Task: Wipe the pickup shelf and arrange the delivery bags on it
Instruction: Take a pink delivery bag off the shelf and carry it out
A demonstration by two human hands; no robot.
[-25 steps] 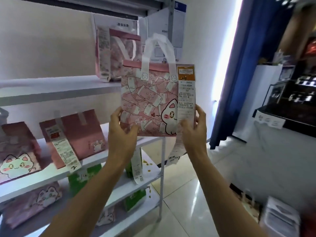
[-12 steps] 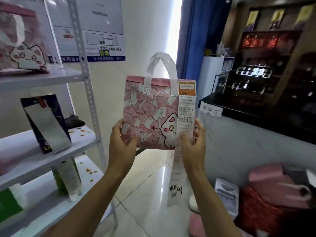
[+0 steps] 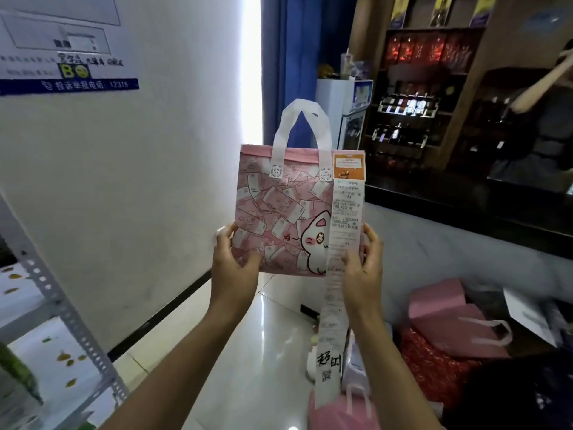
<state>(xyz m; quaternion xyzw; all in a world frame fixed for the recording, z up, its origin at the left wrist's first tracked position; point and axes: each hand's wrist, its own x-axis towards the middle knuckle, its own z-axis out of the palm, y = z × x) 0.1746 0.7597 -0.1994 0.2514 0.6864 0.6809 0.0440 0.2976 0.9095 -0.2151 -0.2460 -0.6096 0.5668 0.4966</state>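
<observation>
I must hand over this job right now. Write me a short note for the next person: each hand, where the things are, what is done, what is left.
Left hand: grip on the lower left edge of the pink cat bag.
Right hand: grip on its lower right edge, over the long receipt that hangs from the bag.
The bag is upright in the air, away from the shelf at far left.
More pink bags lie on the floor at right.
Done: wiping cannot be judged.
Left: put this bag on the shelf, then the floor bags.
</observation>
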